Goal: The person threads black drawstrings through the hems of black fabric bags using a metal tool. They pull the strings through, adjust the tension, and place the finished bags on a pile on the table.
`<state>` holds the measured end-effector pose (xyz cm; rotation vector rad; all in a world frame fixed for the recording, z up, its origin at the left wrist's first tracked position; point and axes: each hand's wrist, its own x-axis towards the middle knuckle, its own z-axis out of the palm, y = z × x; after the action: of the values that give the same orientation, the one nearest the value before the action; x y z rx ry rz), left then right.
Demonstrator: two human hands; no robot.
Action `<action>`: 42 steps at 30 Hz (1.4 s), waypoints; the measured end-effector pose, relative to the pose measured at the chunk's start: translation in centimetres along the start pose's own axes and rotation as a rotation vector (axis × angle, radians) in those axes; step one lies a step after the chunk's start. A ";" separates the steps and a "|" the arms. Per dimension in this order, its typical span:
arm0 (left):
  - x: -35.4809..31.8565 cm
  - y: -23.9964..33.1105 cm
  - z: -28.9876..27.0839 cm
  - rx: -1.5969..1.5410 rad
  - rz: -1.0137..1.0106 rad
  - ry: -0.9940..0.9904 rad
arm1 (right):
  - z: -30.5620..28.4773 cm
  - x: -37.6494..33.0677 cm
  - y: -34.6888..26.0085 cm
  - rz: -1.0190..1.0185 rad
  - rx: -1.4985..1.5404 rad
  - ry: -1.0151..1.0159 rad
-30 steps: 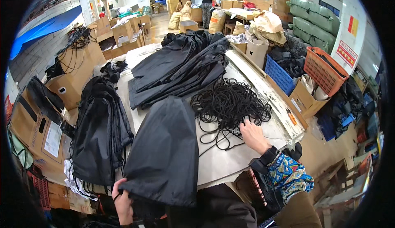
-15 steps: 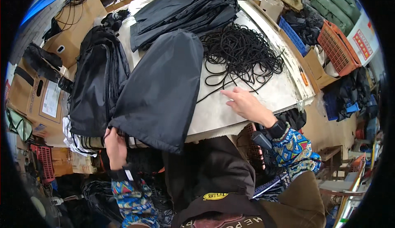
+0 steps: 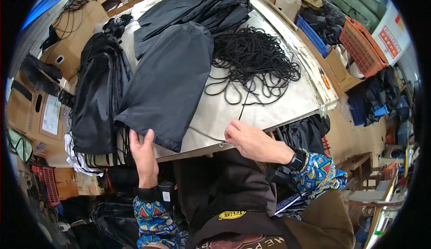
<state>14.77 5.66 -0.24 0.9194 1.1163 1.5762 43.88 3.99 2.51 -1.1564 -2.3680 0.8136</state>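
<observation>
A black fabric bag (image 3: 168, 80) lies flat across the table, its wide hemmed end toward me. At that hem is my left hand (image 3: 144, 154), open, with thumb and fingers apart and the tips against the cloth edge. My right hand (image 3: 256, 145) pinches a black cord (image 3: 241, 112) just above the table's front edge. From the pinch, one stretch of cord runs up to a tangled heap of black cord (image 3: 256, 53). Another stretch runs left toward the bag's lower right edge, where the bag hides its end.
Stacked black bags (image 3: 98, 101) hang over the table edge at the left. More black bags (image 3: 193, 13) lie at the back. An orange-handled tool (image 3: 325, 80) rests on the right-hand ledge. Cardboard boxes (image 3: 42, 114) flank the left; an orange crate (image 3: 361, 47) stands at the right.
My right hand has come down and left from beside the heap, closing on the cord and drawing it toward me. My left hand has shifted right along the hem and its fingers have opened.
</observation>
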 end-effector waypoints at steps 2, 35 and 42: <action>-0.9 0.1 2.8 0.625 0.405 0.401 | -0.3 -0.6 -0.5 0.012 0.076 0.028; 0.2 2.4 -1.1 1.615 0.282 -0.315 | -11.6 2.9 15.0 0.687 1.180 0.218; 0.3 -1.1 13.8 0.950 0.566 -0.428 | -7.2 6.2 14.2 0.346 0.168 0.131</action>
<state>27.78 9.25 2.78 2.2413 1.3538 1.1011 52.56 18.42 -0.69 -1.5181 -1.9802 0.9928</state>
